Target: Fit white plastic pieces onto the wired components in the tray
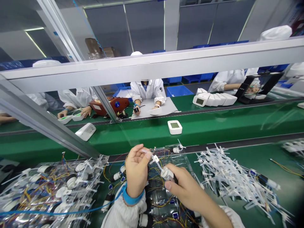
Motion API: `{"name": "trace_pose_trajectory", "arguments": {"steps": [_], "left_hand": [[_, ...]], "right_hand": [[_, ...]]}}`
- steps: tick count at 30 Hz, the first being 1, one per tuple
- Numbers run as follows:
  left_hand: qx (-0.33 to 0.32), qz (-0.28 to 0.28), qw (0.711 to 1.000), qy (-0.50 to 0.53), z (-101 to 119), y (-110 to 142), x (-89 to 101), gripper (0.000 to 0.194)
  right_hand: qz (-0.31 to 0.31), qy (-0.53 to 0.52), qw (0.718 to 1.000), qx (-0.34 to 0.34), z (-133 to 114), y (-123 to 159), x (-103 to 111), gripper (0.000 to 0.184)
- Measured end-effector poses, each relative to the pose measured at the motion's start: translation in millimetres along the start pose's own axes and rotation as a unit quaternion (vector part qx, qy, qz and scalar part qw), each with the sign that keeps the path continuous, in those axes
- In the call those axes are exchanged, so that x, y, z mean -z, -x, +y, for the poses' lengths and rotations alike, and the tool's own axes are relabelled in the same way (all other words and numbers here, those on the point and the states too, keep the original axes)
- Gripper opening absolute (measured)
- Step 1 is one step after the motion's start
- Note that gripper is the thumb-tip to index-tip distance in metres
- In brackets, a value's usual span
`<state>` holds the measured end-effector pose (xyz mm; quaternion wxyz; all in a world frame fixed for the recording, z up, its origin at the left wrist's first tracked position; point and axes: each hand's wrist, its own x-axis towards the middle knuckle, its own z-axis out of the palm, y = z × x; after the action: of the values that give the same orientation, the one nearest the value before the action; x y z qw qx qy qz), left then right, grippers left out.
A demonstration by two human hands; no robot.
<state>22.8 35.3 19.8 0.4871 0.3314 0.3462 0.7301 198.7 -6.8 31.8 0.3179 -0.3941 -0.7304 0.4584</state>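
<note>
A white strip is pinched by the left hand, and a white fitting is held narrowly in the right hand, over a clear tray. Wired parts are heaped at 9 o'clock; loose strips are left piled at 3 o'clock.

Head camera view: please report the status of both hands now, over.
Left hand pinching white plastic tube. Right hand gripping white round fitting at tube's end. Clear plastic tray of wired parts beneath.

Room: grey wall panels | blue crates | green conveyor bench | aluminium overhead rail | ceiling light strip
</note>
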Motion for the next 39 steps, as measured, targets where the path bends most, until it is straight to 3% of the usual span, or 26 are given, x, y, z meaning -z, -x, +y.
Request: {"name": "trace_pose_trajectory", "arguments": {"steps": [5,9,13,17,19,26,34,39], "left_hand": [[0.059,0.019,0.998,0.01,1.2,-3.1,2.4,0.046],[0.01,0.025,0.999,-0.03,-6.6,-3.5,4.2,0.032],[-0.13,-0.006,0.98,-0.149,-10.6,-2.9,9.2,0.012],[-0.338,-0.096,0.89,-0.291,-2.9,-7.0,17.1,0.014],[-0.383,-0.161,0.857,-0.306,1.1,-10.3,20.7,0.018],[-0.385,-0.325,0.811,-0.297,3.4,-12.4,20.8,0.018],[-0.406,-0.322,0.79,-0.328,7.2,-7.1,18.6,0.006],[-0.406,-0.322,0.78,-0.35,8.3,-6.2,18.8,0.012]], "right_hand": [[0.0,-0.004,1.0,0.003,-0.5,-2.3,-9.0,0.061],[0.01,-0.038,0.999,-0.006,1.5,-2.0,-8.5,0.059],[0.006,-0.05,0.999,-0.006,3.5,-0.5,-6.4,0.055],[0.016,-0.038,0.999,-0.023,4.4,1.2,-4.8,0.05],[0.016,-0.037,0.999,-0.026,3.5,1.8,-3.5,0.047],[0.015,-0.004,0.999,-0.046,-1.1,2.8,-0.9,0.04],[0.008,0.009,0.999,-0.044,0.7,4.0,-1.8,0.038],[0.027,-0.011,0.999,-0.025,-0.5,2.4,0.4,0.039]]}}
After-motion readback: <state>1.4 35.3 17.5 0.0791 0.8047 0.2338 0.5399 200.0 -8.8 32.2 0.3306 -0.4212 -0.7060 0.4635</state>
